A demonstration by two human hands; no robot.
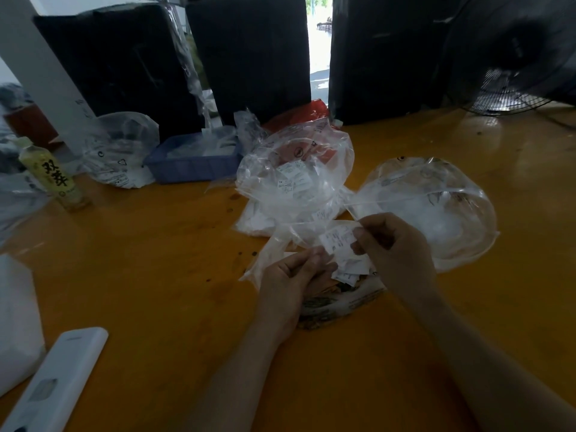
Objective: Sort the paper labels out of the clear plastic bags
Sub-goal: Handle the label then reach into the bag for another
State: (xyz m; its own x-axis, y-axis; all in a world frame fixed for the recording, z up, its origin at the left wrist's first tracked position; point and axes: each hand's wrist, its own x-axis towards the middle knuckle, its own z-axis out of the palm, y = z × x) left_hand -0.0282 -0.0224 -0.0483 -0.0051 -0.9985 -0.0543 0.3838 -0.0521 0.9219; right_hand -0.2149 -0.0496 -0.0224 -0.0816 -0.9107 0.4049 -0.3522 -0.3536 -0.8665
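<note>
- A heap of clear plastic bags (296,182) lies mid-surface; small white paper labels (294,179) show through the top bag
- Just right of the heap, a single clear plastic bag (436,210) balloons up, its contents too blurred to tell
- Nearest the person, in front of the heap, a flattened bag (336,304) with dark print holds a loose cluster of labels at its mouth
- The right hand (396,244) pinches one paper label (338,240) between thumb and fingertips, lifted just above that cluster
- The left hand (293,275) has fingers curled, gripping the edge of the flattened bag and labels beside it
- Behind and left of the heap, a blue plastic tray (193,163) carries white pieces; left of it sits another crumpled clear bag (121,151)
- Far left of the heap stands a yellow drink bottle (51,176); a white remote control (56,381) lies at the near left edge
- Black boxes (249,57) wall off the back; a fan (514,57) stands back right
- The orange surface (156,260) lies bare left of the hands and right of the ballooned bag
</note>
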